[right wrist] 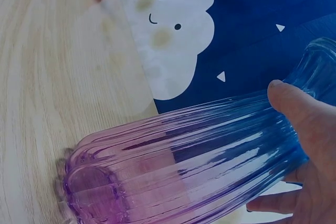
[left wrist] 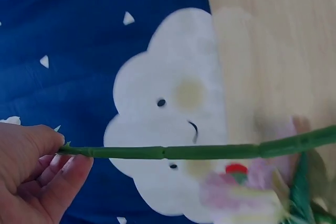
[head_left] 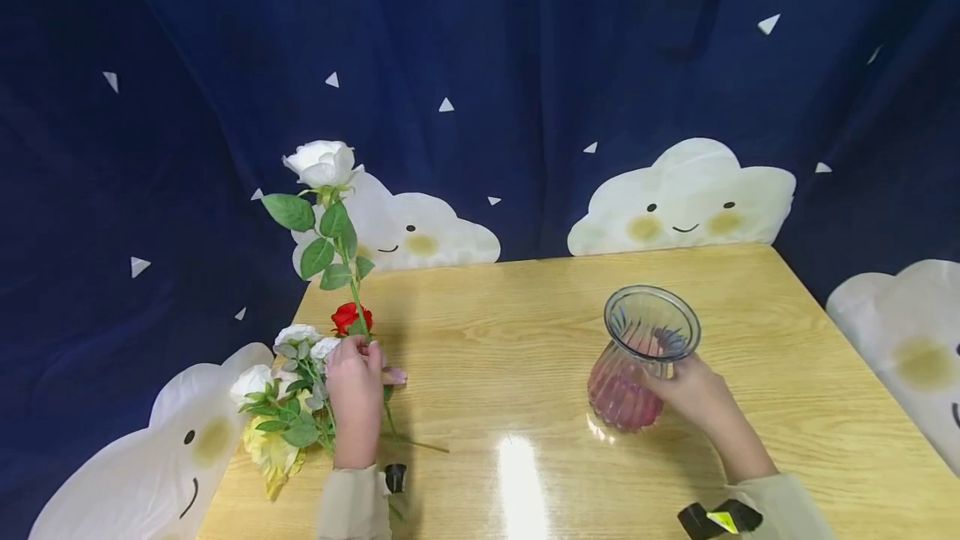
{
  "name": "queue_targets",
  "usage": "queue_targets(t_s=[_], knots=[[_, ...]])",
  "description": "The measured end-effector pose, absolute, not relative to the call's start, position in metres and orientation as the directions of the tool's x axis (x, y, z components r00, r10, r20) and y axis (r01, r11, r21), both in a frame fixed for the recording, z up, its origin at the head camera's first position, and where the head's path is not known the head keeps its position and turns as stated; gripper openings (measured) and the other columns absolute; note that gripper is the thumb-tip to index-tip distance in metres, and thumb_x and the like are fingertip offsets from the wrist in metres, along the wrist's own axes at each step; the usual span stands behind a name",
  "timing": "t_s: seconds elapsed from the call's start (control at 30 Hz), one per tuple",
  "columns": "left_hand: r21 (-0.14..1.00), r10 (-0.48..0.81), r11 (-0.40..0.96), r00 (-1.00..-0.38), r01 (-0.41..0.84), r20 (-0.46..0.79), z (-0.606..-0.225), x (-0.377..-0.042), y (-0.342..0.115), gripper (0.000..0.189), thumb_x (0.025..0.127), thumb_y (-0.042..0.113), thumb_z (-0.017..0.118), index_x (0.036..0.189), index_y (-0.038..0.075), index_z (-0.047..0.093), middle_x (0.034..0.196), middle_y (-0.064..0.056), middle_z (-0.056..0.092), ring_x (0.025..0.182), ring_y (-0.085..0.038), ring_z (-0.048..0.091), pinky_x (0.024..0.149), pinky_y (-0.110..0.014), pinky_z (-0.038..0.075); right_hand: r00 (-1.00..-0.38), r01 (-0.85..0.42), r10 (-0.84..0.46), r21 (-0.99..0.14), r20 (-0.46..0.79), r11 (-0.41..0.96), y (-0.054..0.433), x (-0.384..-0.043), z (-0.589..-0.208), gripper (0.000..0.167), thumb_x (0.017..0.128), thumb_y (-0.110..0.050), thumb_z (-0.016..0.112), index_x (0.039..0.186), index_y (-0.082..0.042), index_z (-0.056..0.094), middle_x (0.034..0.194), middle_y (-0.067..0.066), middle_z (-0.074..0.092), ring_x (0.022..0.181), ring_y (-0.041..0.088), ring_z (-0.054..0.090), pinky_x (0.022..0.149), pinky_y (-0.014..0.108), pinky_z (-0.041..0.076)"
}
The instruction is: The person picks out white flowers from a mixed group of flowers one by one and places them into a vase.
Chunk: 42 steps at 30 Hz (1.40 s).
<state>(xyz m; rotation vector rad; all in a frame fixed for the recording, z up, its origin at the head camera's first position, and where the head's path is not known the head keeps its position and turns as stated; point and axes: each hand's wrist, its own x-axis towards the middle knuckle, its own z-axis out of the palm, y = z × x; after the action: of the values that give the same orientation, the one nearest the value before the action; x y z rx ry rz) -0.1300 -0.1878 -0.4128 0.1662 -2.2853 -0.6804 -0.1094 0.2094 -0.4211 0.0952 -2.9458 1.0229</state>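
My left hand (head_left: 355, 394) pinches the green stem (left wrist: 210, 152) of a white rose (head_left: 321, 163) between thumb and fingers. The rose stands upright above the other flowers, its bloom high and its leaves (head_left: 318, 257) below it. On the right, my right hand (head_left: 699, 394) grips a ribbed glass vase (head_left: 624, 394) around its neck. The vase is pink at the base and blue towards its flared rim, and it leans slightly. In the right wrist view the thumb (right wrist: 294, 100) lies along the glass. Nothing shows inside the vase.
Beside my left hand lie a red rose (head_left: 347, 317), several white flowers (head_left: 255, 382) and a yellow flower (head_left: 272, 450) on the wooden table (head_left: 480, 340). A dark blue curtain (head_left: 480, 40) with white clouds surrounds the table's back and sides.
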Motion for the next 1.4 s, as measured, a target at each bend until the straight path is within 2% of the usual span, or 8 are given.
queue_targets(t_s=[0.2,0.7,1.1,1.4], knots=[[0.514,-0.234,0.833,-0.708,0.207,0.666,-0.404,-0.142,-0.164,0.008,0.077,-0.003,0.062,0.081,-0.007,0.056,0.071,-0.015,0.055,0.06,-0.028,0.057,0.052,-0.038,0.047,-0.998,-0.062,-0.04,-0.611,0.049,0.789,0.208,-0.108,-0.421,0.07,0.08,-0.042,0.061,0.13,0.0,0.037,0.12,0.035,0.043,0.101,0.055,0.044,0.076,0.061,0.039],[0.518,-0.087,0.77,-0.743,0.372,0.663,-0.38,-0.159,-0.102,0.012,0.081,0.004,0.064,0.086,-0.005,0.058,0.076,-0.012,0.057,0.058,-0.021,0.059,0.052,-0.029,0.049,-0.998,-0.057,-0.045,-0.6,0.035,0.798,0.208,-0.108,-0.421,0.073,0.081,-0.044,0.059,0.132,0.001,0.034,0.12,0.035,0.044,0.101,0.055,0.044,0.078,0.062,0.038],[0.497,0.009,0.719,-0.721,0.486,0.692,-0.359,-0.166,-0.063,0.012,0.081,0.005,0.064,0.087,-0.002,0.058,0.077,-0.009,0.058,0.061,-0.018,0.059,0.055,-0.024,0.049,-0.998,-0.065,-0.045,-0.594,0.049,0.802,0.208,-0.109,-0.419,0.072,0.082,-0.046,0.057,0.133,-0.001,0.033,0.121,0.034,0.043,0.102,0.056,0.044,0.077,0.063,0.037],[0.469,0.077,0.656,-0.671,0.592,0.738,-0.344,-0.167,-0.033,0.01,0.08,0.004,0.064,0.085,-0.002,0.057,0.076,-0.009,0.057,0.062,-0.016,0.059,0.058,-0.019,0.048,-0.997,-0.07,-0.046,-0.59,0.056,0.804,0.208,-0.108,-0.42,0.07,0.082,-0.045,0.057,0.132,-0.002,0.035,0.122,0.033,0.043,0.102,0.054,0.044,0.076,0.061,0.039]])
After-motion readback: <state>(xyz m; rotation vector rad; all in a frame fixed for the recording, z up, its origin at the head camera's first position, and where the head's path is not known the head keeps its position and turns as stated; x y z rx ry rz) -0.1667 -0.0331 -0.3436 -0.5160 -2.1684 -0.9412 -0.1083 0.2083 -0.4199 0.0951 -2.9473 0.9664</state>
